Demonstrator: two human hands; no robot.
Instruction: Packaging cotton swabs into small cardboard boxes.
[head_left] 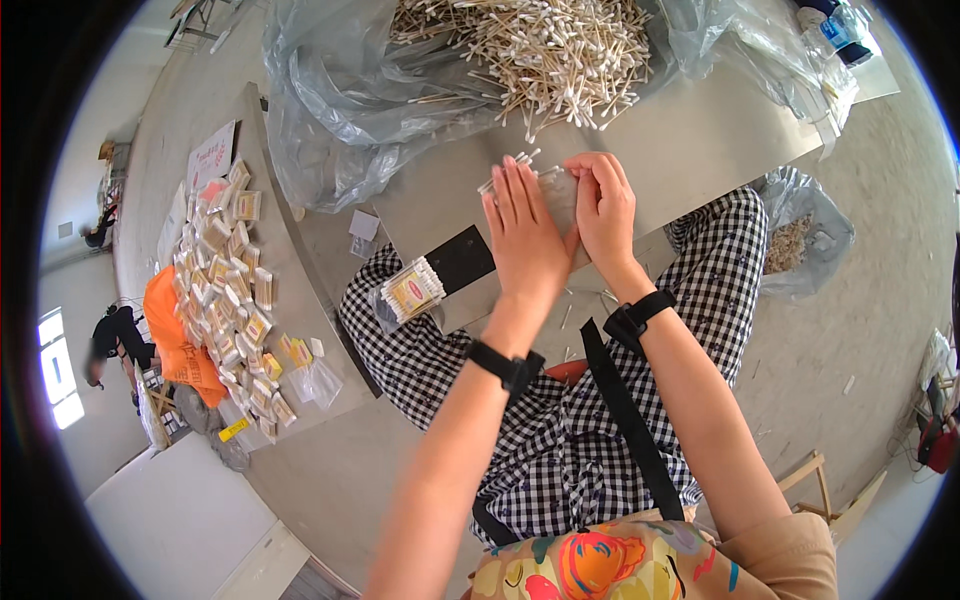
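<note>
My left hand [525, 235] lies flat with its fingers stretched out over a small bunch of cotton swabs [527, 157], whose white tips show past the fingers. Close to its right, my right hand [605, 210] has its fingers curled in and pinches the edge of a small clear plastic bag [562, 200]. Both hands are at the near edge of the metal table [690, 140]. How far the swabs sit inside the bag is hidden under my left hand. Left of my hands, a filled swab pack [412, 290] rests by a black plate [460, 260].
A heap of loose cotton swabs [570, 60] lies on a large clear plastic sheet [330, 120] at the far side. On the left table are many swab packs [240, 290] and an orange bag [180, 340]. A clear bag of swabs [800, 240] stands at right. Another person [118, 338] is far left.
</note>
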